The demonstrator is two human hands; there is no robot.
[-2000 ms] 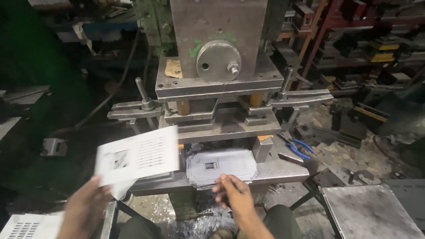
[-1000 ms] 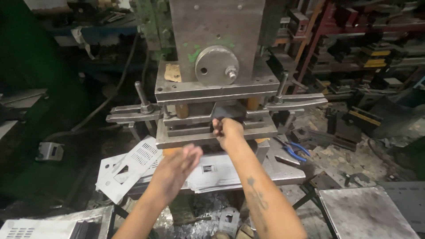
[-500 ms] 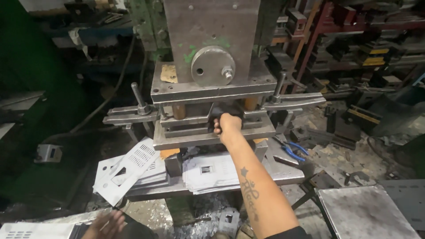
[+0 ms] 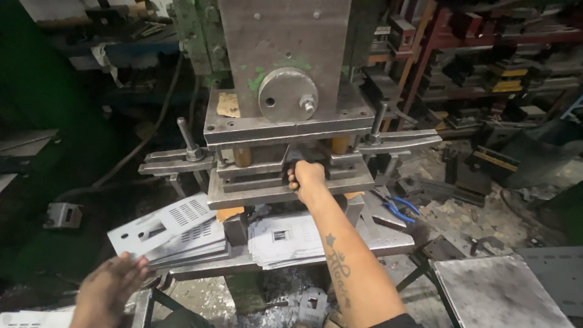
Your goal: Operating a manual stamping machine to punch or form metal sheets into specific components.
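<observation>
Cluttering steel press bed (image 4: 388, 240): perforated plates (image 4: 173, 234)

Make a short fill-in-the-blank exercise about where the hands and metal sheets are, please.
1. The right hand reaches into the ____.
2. The left hand touches the ____ stack of metal sheets.
3. The pliers have ____ handles.

Missing words: press; left; blue

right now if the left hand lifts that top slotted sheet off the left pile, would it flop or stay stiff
Probably fairly stiff: the top slotted sheet looks like thin flat metal and overhangs its pile without sagging. Likely light for its area, given the cutouts. Its edges may be sharp, and it could slide off the stack under the left hand.
</observation>
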